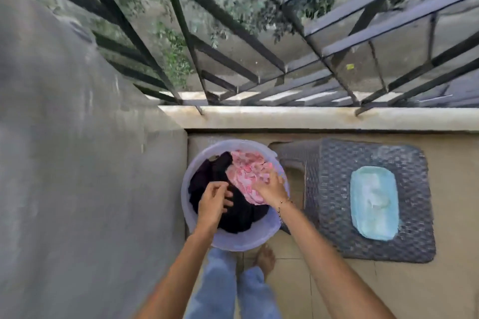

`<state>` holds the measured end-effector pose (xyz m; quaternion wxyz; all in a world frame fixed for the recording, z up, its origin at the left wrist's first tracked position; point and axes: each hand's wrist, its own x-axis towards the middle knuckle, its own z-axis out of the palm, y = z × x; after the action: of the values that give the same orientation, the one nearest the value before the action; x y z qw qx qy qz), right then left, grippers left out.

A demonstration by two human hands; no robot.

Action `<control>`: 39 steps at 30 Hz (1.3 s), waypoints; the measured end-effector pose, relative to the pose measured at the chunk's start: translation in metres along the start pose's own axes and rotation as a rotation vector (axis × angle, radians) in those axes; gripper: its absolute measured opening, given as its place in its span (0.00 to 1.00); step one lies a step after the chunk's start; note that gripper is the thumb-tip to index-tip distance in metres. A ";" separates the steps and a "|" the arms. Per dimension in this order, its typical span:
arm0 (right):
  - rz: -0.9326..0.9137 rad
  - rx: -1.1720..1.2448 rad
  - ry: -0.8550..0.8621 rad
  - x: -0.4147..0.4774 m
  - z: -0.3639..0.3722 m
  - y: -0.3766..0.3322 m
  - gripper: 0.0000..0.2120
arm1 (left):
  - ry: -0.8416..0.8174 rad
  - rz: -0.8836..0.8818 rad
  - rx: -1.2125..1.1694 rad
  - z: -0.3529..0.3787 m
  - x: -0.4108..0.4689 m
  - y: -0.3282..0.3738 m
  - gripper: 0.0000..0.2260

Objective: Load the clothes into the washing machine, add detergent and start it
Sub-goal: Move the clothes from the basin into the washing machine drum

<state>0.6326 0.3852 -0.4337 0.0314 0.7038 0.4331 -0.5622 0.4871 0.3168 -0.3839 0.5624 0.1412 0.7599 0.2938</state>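
A pale lilac plastic bucket (241,241) stands on the tiled floor in the corner, below me. It holds dark clothes (241,212) and a pink patterned garment (246,173). My left hand (213,201) is down on the dark clothes with its fingers curled into the fabric. My right hand (270,186) presses on the pink garment at the bucket's right side, fingers spread over the cloth. No washing machine or detergent is in view.
A dark woven plastic stool (337,189) stands right of the bucket with a light blue oblong lid or tray (373,202) on top. A grey wall (77,163) fills the left. A low ledge (311,118) with a black metal grille (259,59) lies ahead.
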 end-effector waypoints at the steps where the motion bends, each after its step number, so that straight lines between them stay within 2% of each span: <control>1: 0.017 -0.013 -0.008 0.016 0.007 0.006 0.35 | 0.002 -0.026 -0.002 0.000 0.012 -0.010 0.06; 6: 0.054 -0.086 -0.008 0.080 0.030 0.036 0.43 | -0.018 -0.107 0.000 -0.003 0.061 -0.049 0.06; 9: 0.047 -0.081 -0.016 0.105 0.046 0.049 0.51 | -0.019 -0.153 -0.031 -0.009 0.082 -0.063 0.06; 12: 0.078 -0.118 0.054 0.122 0.058 0.057 0.55 | -0.008 -0.161 -0.049 -0.013 0.097 -0.070 0.06; 14: 0.084 -0.142 0.176 0.131 0.064 0.061 0.50 | -0.012 -0.161 -0.056 -0.014 0.102 -0.073 0.06; 17: 0.059 -0.026 0.375 0.140 0.070 0.064 0.32 | -0.034 -0.154 -0.072 -0.015 0.105 -0.078 0.07; 20: 0.058 0.054 0.387 0.138 0.069 0.061 0.21 | -0.075 -0.151 -0.126 -0.014 0.102 -0.080 0.10; 26: -0.198 0.129 0.435 0.073 0.073 0.053 0.12 | -0.152 -0.236 -0.128 -0.005 0.086 -0.076 0.15; 29: -0.299 0.240 0.377 0.026 0.081 0.050 0.19 | -0.176 -0.314 -0.126 0.004 0.079 -0.067 0.23; 32: -0.347 0.191 0.256 -0.005 0.099 0.050 0.24 | -0.196 -0.397 -0.215 0.013 0.081 -0.067 0.29; 36: -0.366 0.310 -0.007 -0.021 0.099 0.058 0.39 | -0.172 -0.361 -0.179 0.009 0.079 -0.068 0.19; 38: -0.364 0.421 -0.157 -0.016 0.088 0.064 0.38 | -0.161 -0.339 -0.179 0.005 0.075 -0.066 0.14; 39: -0.352 0.486 -0.210 -0.012 0.083 0.065 0.34 | -0.149 -0.335 -0.183 0.003 0.073 -0.065 0.12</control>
<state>0.6116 0.2941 -0.4833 -0.1909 0.5429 0.3958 -0.7157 0.4733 0.3064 -0.4800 0.6687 -0.0175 0.6991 0.2525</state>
